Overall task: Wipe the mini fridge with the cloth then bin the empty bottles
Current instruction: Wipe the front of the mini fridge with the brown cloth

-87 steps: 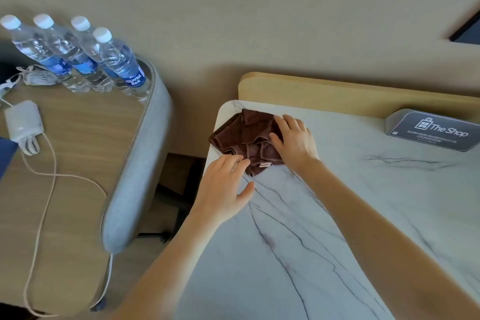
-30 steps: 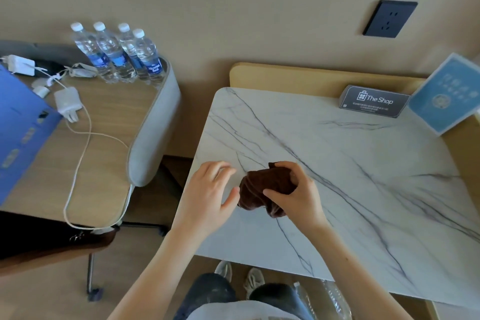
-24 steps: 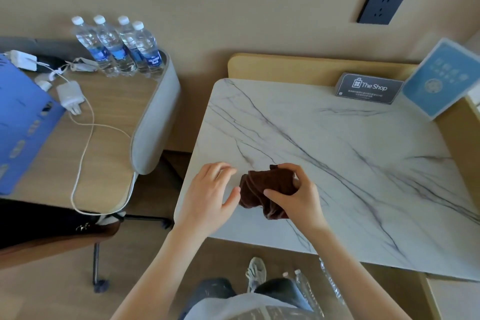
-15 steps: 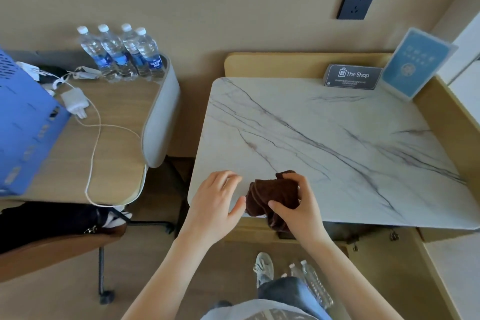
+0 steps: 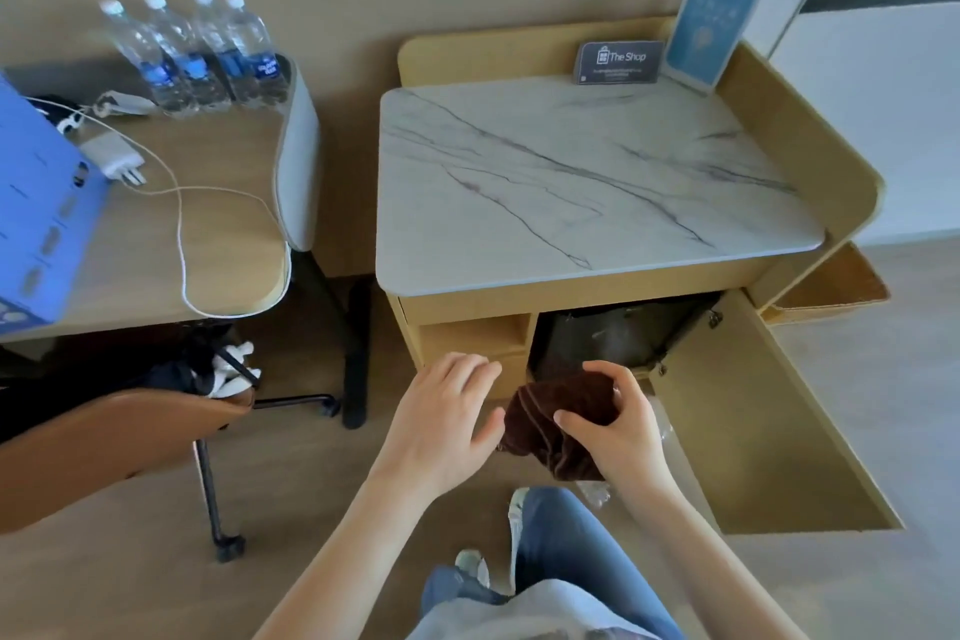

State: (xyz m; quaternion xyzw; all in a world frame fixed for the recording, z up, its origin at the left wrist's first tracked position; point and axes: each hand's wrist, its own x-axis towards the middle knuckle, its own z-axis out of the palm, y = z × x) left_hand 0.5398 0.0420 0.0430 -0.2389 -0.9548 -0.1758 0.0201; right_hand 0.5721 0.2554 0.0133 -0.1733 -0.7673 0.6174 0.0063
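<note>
Your right hand has its fingers clamped on the bunched cloth, in the air just before the fridge. Left hand is beside it, fingers apart. The cloth looks soft, light and floppy: grip mid-wad so corners don't trail.

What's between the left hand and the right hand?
The brown cloth, bunched up: the right hand grips it, and the open left hand is right beside its left edge, contact unclear. Shown in the head view.
</note>
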